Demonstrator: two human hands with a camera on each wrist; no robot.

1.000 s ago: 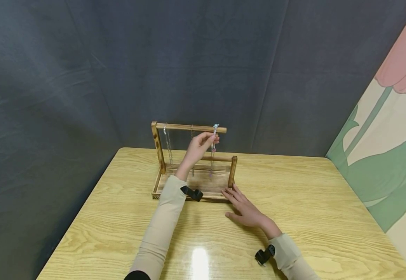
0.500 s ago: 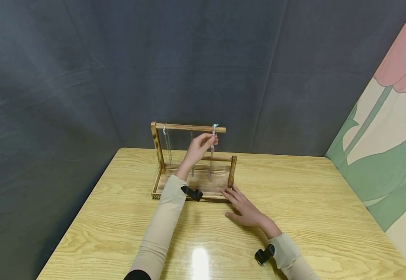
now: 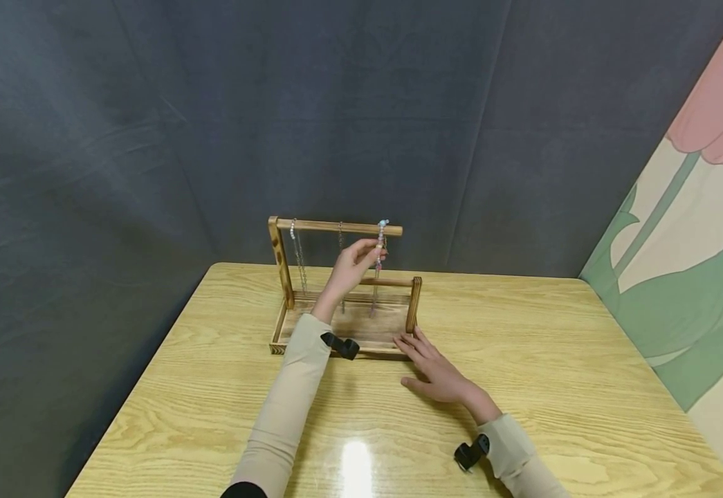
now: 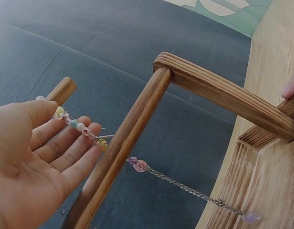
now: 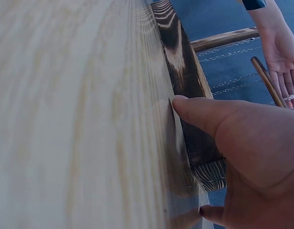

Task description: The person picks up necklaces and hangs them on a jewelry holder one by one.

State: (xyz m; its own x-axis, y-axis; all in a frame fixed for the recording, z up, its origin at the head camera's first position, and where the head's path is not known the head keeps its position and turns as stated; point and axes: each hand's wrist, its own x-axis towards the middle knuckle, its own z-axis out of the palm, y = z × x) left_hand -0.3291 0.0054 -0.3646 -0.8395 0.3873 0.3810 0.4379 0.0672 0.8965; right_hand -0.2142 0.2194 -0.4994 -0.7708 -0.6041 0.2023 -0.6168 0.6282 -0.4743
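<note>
A beaded necklace [image 3: 380, 260] with pastel beads and a silver chain hangs over the top bar of the wooden jewelry stand [image 3: 342, 227], near the bar's free end. My left hand [image 3: 350, 266] pinches its beads just below the bar. In the left wrist view, the thumb lies against the bead string [image 4: 80, 127] with the other fingers loosely behind it. A purple charm [image 4: 250, 217] ends the chain. My right hand [image 3: 438, 377] rests with extended fingers at the stand's front right corner. The right wrist view shows its thumb against the dark wooden base [image 5: 185, 76].
A silver chain with pale beads [image 3: 299, 252] hangs at the bar's left, and another chain [image 3: 341, 235] near its middle, partly behind my left hand. A shorter post [image 3: 414, 304] rises at the stand's right. Dark cloth [image 3: 336, 104] stands behind the wooden table [image 3: 554, 332].
The left hand has shifted very slightly down and left at the beads, and the necklace's lower end has swung a little left. My right hand stays put.
</note>
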